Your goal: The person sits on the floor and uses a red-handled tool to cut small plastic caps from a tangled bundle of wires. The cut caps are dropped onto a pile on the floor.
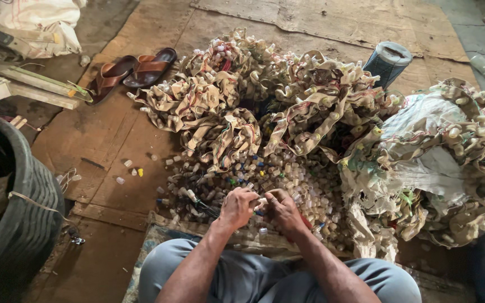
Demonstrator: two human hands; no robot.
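Small vial (pixel 261 200) crosswise between hands (pixel 260 209)

White woven sack (pixel 40 22) lies top left

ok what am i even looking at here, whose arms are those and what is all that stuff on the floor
There is no machine here. The single picture comes from a camera worn on a person's head, looking down, so the two bare arms at the bottom are that person's own, with their knees in grey trousers below.

The left hand and right hand meet over a pile of small plastic caps. Together they pinch one small piece between the fingers; it is too small to tell exactly what it is.

Behind the pile lie bundles of beige strips studded with similar small pieces and coloured wires. More spill from a white sack on the right. Everything rests on cardboard sheets on the floor.

Also there: a pair of brown sandals, a tyre on the left, and a blue spool.
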